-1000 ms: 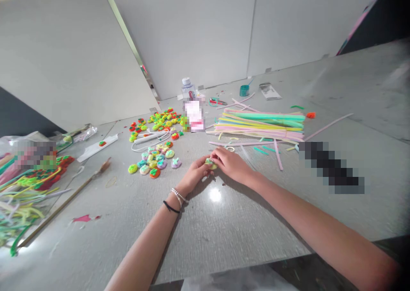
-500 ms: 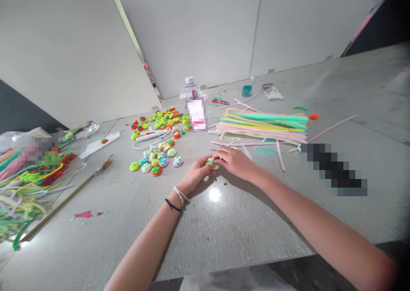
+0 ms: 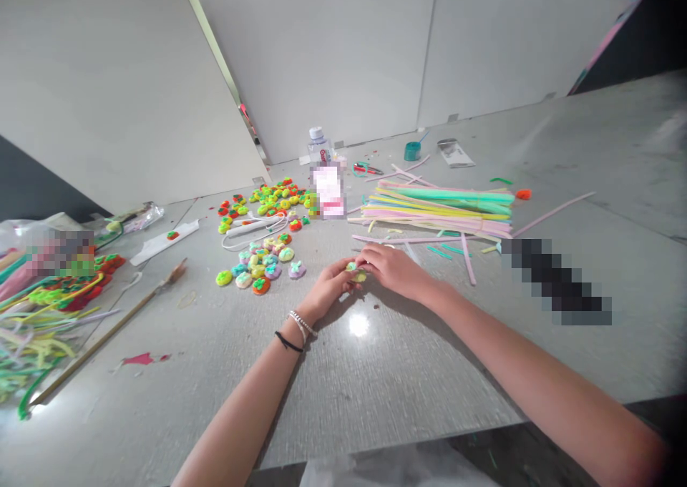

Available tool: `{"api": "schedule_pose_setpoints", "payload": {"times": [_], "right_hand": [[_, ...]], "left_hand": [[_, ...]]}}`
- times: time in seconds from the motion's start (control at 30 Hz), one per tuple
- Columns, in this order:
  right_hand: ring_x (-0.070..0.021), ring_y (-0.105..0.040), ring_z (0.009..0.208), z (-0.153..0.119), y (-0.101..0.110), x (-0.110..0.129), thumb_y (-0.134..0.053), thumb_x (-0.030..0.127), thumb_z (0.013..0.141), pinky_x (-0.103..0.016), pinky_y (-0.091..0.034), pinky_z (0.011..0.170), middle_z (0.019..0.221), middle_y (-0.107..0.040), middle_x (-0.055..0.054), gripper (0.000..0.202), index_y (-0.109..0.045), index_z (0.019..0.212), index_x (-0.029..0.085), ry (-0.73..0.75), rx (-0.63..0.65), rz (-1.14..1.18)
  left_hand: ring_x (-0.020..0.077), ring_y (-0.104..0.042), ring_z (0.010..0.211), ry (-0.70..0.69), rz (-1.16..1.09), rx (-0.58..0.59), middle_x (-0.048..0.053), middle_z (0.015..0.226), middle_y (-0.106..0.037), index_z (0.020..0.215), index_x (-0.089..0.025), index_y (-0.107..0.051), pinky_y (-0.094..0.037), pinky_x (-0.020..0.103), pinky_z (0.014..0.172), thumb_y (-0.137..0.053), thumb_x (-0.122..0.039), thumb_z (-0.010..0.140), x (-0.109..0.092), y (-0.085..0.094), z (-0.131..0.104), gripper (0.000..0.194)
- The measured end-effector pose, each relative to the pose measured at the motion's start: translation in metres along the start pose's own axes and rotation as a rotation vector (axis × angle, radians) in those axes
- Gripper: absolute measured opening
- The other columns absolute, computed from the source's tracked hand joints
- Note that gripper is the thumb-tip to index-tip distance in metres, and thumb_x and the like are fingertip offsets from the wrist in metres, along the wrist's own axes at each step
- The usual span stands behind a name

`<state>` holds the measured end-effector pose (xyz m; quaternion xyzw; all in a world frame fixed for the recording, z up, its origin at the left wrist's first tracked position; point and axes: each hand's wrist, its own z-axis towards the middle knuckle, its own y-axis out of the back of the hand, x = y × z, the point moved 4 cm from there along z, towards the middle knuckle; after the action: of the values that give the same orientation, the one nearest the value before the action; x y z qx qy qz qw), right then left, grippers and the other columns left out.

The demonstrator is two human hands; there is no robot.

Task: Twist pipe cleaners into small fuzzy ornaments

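Both my hands meet over the middle of the table, closed around a small pale-yellow pipe-cleaner ornament (image 3: 361, 277) with a mint-green top. My left hand (image 3: 328, 288) grips it from the left, thumb and fingers pressed together. From the right, my right hand (image 3: 394, 269) pinches at its top edge; the fingers hide part of it. Just left of my hands lies a cluster of finished pastel ornaments (image 3: 271, 270), round and fuzzy with green leafy tops. To the right rests a thick bundle of pastel pipe cleaners (image 3: 445, 207), with short cut pieces beside it.
Behind the pastel ornaments are a white glue gun (image 3: 252, 226) with its cord and a pile of orange and yellow ornaments (image 3: 279, 197). A clear bottle (image 3: 318, 147) stands at the back near a teal jar (image 3: 412, 151). On the left lie a wooden stick (image 3: 107, 337) and loose pipe cleaners (image 3: 43, 344).
My hands stay together at nearly the same spot. The ornament appears slightly turned between my fingers, showing more yellow below. The whole view has shifted very slightly.
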<state>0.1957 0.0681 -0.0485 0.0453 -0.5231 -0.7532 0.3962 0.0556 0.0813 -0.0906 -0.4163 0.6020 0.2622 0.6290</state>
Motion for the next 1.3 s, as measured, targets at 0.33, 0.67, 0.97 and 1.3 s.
{"api": "schedule_pose_setpoints", "payload": {"times": [0.33, 0.67, 0.97, 1.3], "right_hand": [[-0.0177, -0.057, 0.092, 0.001, 0.000, -0.004, -0.044, 0.017, 0.092, -0.031, -0.044, 0.079, 0.094, -0.060, -0.005, 0.016, -0.060, 0.093, 0.020, 0.026, 0.029, 0.041], [-0.0144, -0.056, 0.073, 0.001, 0.019, -0.012, -0.051, 0.029, 0.087, -0.026, -0.040, 0.066, 0.083, -0.061, -0.002, 0.011, -0.054, 0.093, 0.020, -0.236, 0.021, 0.280], [-0.0126, -0.048, 0.059, -0.002, 0.007, -0.013, -0.046, 0.036, 0.089, -0.024, -0.029, 0.056, 0.068, -0.058, 0.000, 0.022, -0.053, 0.075, 0.019, -0.239, 0.197, 0.171], [-0.0149, -0.052, 0.069, -0.003, -0.006, -0.003, -0.042, 0.024, 0.091, -0.026, -0.029, 0.061, 0.078, -0.061, -0.004, 0.019, -0.054, 0.079, 0.018, -0.080, 0.223, 0.050]], "left_hand": [[0.0092, -0.057, 0.072, -0.005, -0.024, 0.028, 0.009, 0.104, -0.062, 0.115, -0.017, -0.062, -0.045, 0.024, 0.071, -0.060, -0.033, 0.080, 0.001, 0.001, 0.001, 0.038], [0.0077, -0.057, 0.068, 0.006, 0.037, -0.021, 0.008, 0.100, -0.063, 0.121, -0.016, -0.059, -0.041, 0.022, 0.064, -0.063, -0.031, 0.078, -0.004, -0.001, -0.001, 0.046], [0.0079, -0.056, 0.066, -0.005, 0.220, 0.002, 0.007, 0.090, -0.065, 0.126, -0.014, -0.054, -0.039, 0.021, 0.061, -0.056, -0.030, 0.083, -0.007, -0.004, -0.002, 0.046], [0.0087, -0.058, 0.061, -0.037, 0.360, 0.077, 0.004, 0.078, -0.063, 0.132, -0.016, -0.048, -0.037, 0.019, 0.055, -0.053, -0.032, 0.085, -0.007, -0.005, -0.003, 0.050]]}}
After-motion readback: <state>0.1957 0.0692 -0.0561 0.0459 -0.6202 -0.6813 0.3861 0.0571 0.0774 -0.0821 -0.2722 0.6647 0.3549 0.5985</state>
